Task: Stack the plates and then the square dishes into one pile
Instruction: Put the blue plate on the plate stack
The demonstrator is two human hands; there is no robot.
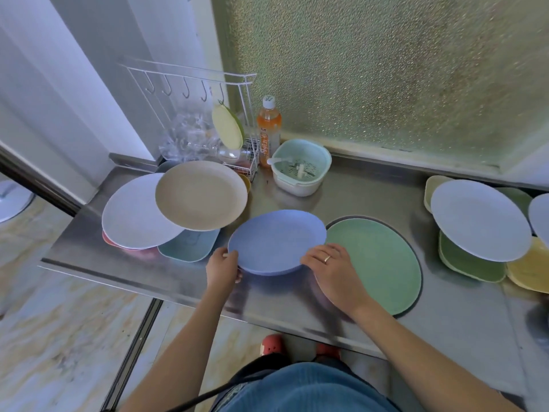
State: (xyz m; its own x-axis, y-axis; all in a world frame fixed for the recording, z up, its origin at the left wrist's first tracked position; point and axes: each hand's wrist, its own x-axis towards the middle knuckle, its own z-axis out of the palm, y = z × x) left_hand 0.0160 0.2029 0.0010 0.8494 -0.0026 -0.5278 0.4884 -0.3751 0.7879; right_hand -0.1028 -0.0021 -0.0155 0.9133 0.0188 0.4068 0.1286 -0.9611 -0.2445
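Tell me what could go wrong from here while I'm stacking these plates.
The blue plate is held only at its near rim by the left hand and right hand, tilted; it could slip or knock the green plate beside it. The beige plate sits off-centre on the pale plate near the counter's left edge, so that pile may slide.

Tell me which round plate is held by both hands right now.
The blue plate, center front: left hand and right hand grip its near rim. The green plate lies flat beside it; the beige and white ones rest untouched on side piles.
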